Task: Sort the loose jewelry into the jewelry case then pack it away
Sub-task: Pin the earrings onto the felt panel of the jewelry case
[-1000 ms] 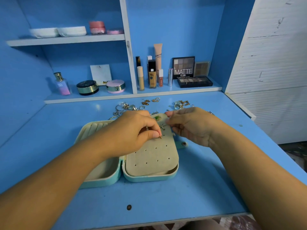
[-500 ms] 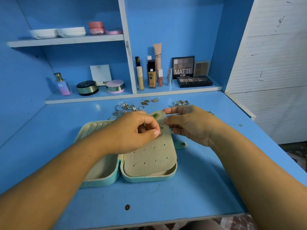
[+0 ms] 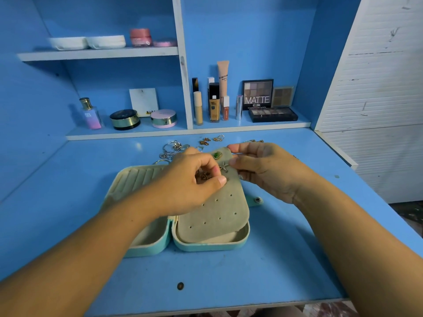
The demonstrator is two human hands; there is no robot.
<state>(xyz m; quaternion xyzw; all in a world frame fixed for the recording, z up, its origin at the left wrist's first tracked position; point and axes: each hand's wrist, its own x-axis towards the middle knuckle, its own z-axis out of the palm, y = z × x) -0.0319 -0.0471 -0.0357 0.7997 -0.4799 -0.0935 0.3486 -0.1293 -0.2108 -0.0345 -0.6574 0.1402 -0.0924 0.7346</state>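
My left hand held small gold jewelry; my right hand pinched the beige holed flap of the open turquoise case.

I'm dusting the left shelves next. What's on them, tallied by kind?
White dishes: 2
Pink jar: 1
Flat pink case: 1
Perfume bottle: 1
Round compacts: 2
White box: 1
Total: 8

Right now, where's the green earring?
Head view, centre: green earring on the beige panel's far end, between left hand holding gold jewelry and right hand pinching that panel.
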